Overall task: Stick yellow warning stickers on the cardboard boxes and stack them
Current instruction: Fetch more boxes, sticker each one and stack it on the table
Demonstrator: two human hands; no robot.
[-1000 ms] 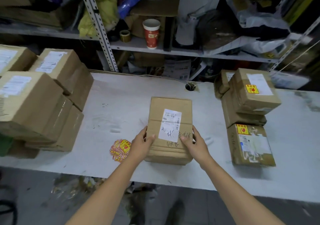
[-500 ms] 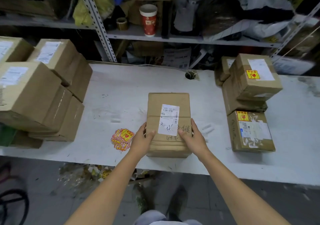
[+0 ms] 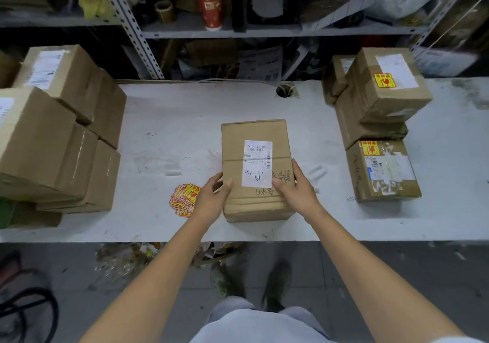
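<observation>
The cardboard box [image 3: 254, 133] lies flat mid-desk [image 3: 172, 120], near the front edge. Both hands grasp its near end. The left hand [image 3: 211, 197] has its thumb on top and its fingers hidden down the side. The right hand [image 3: 297, 189] has its thumb over part of the handwriting. The loose pile of yellow warning stickers [image 3: 182, 197], just left of the box, is partly covered by the left wrist. The unstickered boxes [image 3: 53, 136] at left are cut off by the frame.

The box [image 3: 254, 136] lies mid counter [image 3: 172, 120], stickers [image 3: 185, 200] just left; left stack [image 3: 60, 136] and right stack [image 3: 378, 110] flank it; perhaps tape [image 3: 164, 12] on the shelf [image 3: 264, 34] behind.
</observation>
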